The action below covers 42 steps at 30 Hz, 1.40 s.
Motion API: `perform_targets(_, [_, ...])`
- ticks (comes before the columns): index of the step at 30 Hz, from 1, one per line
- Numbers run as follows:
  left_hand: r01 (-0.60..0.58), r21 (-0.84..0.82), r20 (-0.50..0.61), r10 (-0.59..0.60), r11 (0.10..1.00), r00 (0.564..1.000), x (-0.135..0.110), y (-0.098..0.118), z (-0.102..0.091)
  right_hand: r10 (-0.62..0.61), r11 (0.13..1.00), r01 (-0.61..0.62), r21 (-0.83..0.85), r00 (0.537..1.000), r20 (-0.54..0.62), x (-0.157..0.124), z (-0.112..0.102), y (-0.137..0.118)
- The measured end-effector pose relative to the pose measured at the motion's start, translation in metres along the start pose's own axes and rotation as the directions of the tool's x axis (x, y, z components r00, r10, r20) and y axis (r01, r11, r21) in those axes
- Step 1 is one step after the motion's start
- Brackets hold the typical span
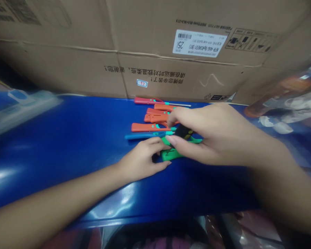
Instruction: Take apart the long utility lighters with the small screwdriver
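My left hand (142, 159) is closed around the end of a green long-stem lighter (175, 154) on the blue surface, fingertips on one side and thumb on the other. My right hand (202, 133) grips a black-handled screwdriver (182, 132) with yellow marks, pointed down; its thin shaft meets the green lighter. Beyond my hands lie several more lighters: a blue one (145, 135) closest, an orange-red one (145, 127) behind it, more orange ones (158, 118), and a red one (145, 100) with a metal stem at the back. My right hand covers some of their front ends.
A large cardboard box (88, 69) with a white label (199, 43) stands behind the blue surface (75, 138). Blurred clear plastic packaging (282, 103) is at the right. A pale plastic item (26, 107) lies at the left. Below the front edge, other items show in part.
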<state>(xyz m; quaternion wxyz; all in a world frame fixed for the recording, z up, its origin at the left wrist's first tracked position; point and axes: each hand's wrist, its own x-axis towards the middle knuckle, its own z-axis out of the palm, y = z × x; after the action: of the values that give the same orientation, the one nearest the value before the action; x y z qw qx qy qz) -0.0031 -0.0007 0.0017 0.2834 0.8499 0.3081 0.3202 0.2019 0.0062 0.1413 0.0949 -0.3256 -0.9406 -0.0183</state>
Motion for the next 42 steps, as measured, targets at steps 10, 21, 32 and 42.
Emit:
perform_targets(10, [0.006,-0.005,0.007,-0.006,1.000,1.000,0.0008,0.0014,-0.0008,-0.029,0.999,0.028,-0.034,0.999,-0.018,-0.0006,0.0009,-0.0027])
perform_targets(21, [0.017,-0.004,0.012,-0.017,1.000,1.000,0.0010,0.0007,-0.0005,-0.064,0.998,0.064,0.008,0.997,-0.050,0.0004,0.0051,0.0013])
perform_targets(32, [-0.004,-0.002,-0.005,0.004,1.000,1.000,0.0001,-0.0004,-0.0002,-0.033,0.999,0.031,-0.040,0.999,-0.035,-0.0012,0.0011,0.0023])
perform_targets(42, [-0.007,0.022,-0.016,0.008,1.000,1.000,0.0003,0.0033,-0.0035,0.052,0.993,-0.036,0.113,0.988,-0.142,-0.0003,0.0041,0.0007])
